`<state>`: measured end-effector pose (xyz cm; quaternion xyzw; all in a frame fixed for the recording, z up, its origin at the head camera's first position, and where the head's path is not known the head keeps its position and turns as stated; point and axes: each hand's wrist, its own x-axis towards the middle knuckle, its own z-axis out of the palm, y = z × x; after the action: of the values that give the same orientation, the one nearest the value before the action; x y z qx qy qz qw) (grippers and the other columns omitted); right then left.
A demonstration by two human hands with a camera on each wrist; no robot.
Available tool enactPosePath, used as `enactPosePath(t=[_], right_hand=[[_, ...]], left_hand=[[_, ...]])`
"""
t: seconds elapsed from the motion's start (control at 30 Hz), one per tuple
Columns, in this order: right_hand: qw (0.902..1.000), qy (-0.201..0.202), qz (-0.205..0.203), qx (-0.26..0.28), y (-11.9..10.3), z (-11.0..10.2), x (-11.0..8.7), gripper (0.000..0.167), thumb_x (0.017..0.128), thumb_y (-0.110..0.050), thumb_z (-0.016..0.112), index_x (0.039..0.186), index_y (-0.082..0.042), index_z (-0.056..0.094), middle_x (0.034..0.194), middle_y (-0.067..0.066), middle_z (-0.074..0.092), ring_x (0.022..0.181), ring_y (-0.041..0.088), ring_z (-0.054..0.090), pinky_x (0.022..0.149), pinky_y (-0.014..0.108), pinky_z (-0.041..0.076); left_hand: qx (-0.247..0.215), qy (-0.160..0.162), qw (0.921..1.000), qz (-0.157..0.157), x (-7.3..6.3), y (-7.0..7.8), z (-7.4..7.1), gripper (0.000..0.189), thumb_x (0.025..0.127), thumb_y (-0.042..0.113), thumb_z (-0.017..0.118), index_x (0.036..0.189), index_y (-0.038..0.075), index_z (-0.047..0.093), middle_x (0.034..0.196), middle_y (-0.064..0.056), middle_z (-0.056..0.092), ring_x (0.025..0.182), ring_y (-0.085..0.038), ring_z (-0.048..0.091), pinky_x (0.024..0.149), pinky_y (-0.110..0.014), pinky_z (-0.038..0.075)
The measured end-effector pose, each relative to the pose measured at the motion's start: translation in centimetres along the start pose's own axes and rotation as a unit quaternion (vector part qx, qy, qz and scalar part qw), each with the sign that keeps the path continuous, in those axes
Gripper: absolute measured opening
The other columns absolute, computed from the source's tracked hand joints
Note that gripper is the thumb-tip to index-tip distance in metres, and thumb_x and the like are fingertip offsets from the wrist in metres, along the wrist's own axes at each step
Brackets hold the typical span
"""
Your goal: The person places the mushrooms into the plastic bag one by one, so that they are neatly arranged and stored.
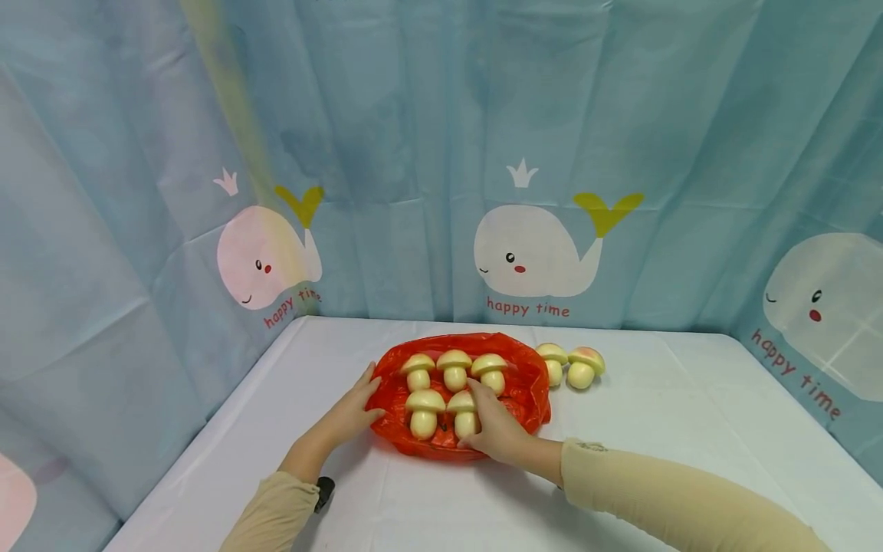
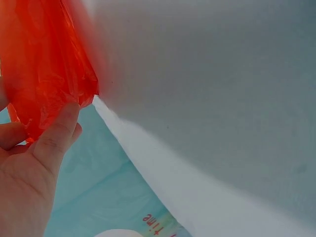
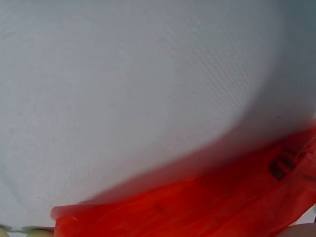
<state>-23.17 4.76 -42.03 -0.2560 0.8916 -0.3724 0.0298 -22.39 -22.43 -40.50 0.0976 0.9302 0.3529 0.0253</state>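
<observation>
A red plastic bag (image 1: 531,383) lies spread on the white table with its mouth opened wide. Inside it several cream toy mushrooms (image 1: 454,368) stand in two rows. My left hand (image 1: 350,410) holds the bag's left rim; in the left wrist view its fingers (image 2: 59,128) lie against the red plastic. Over the bag's front right side, my right hand (image 1: 500,431) grips the front right mushroom (image 1: 464,405) between thumb and fingers, its palm hiding part of it. The right wrist view shows mainly the bag's side (image 3: 197,207), with a dark printed mark.
Two more mushrooms (image 1: 582,369) are on the white table (image 1: 655,414), just right of the bag, one leaning. A blue curtain (image 1: 414,153) printed with whales hangs behind the table and along its sides. A black band (image 1: 323,494) shows at the left wrist.
</observation>
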Motion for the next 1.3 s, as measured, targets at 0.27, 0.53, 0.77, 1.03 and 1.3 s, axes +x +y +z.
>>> enactPosePath(t=[0.27, 0.53, 0.77, 1.03, 1.3], right_hand=[[0.9999, -0.011, -0.009, 0.005, 0.3, -0.4, 0.0, 0.086, 0.078, -0.011, 0.081, 0.145, 0.004, 0.029, 0.144, 0.021, 0.038, 0.130, 0.039, 0.042, 0.105, 0.055, 0.037], [0.9998, 0.004, -0.013, 0.013, 0.0, -2.2, -0.7, 0.082, 0.078, -0.011, 0.081, 0.143, 0.004, 0.034, 0.142, 0.021, 0.039, 0.131, 0.038, 0.041, 0.104, 0.055, 0.038], [0.9986, 0.048, -0.020, 0.013, 0.1, -4.5, -1.6, 0.074, 0.077, -0.004, 0.080, 0.140, 0.003, 0.040, 0.142, 0.018, 0.041, 0.132, 0.036, 0.040, 0.104, 0.053, 0.039], [0.9962, 0.085, -0.018, -0.011, 1.0, -7.2, -2.6, 0.072, 0.078, -0.006, 0.080, 0.138, 0.003, 0.042, 0.139, 0.018, 0.044, 0.129, 0.037, 0.042, 0.103, 0.055, 0.040], [0.9933, 0.112, -0.026, -0.011, 2.4, -9.4, -3.1, 0.066, 0.081, -0.003, 0.076, 0.137, 0.005, 0.042, 0.139, 0.023, 0.043, 0.130, 0.041, 0.039, 0.100, 0.057, 0.042]], left_hand=[[0.001, -0.001, 1.0000, -0.005, -0.1, 0.0, -0.2, 0.062, 0.092, -0.001, 0.060, 0.143, -0.017, 0.029, 0.159, -0.026, 0.005, 0.143, -0.046, 0.012, 0.112, -0.059, 0.020], [-0.002, -0.002, 1.0000, 0.000, -0.1, 0.4, -0.4, 0.061, 0.092, -0.002, 0.059, 0.143, -0.017, 0.029, 0.158, -0.027, 0.005, 0.143, -0.046, 0.011, 0.112, -0.058, 0.021], [0.001, -0.002, 1.0000, 0.008, -0.1, 0.4, -0.4, 0.060, 0.092, -0.003, 0.059, 0.142, -0.018, 0.029, 0.158, -0.028, 0.006, 0.143, -0.046, 0.011, 0.112, -0.058, 0.019], [-0.008, -0.004, 0.9999, 0.006, 0.0, 0.2, -0.2, 0.060, 0.092, -0.003, 0.058, 0.143, -0.018, 0.029, 0.158, -0.028, 0.005, 0.143, -0.046, 0.010, 0.112, -0.058, 0.019], [-0.009, 0.002, 0.9998, 0.016, -0.2, 0.2, -0.2, 0.059, 0.091, -0.004, 0.058, 0.141, -0.020, 0.030, 0.157, -0.030, 0.006, 0.142, -0.048, 0.011, 0.112, -0.059, 0.019]])
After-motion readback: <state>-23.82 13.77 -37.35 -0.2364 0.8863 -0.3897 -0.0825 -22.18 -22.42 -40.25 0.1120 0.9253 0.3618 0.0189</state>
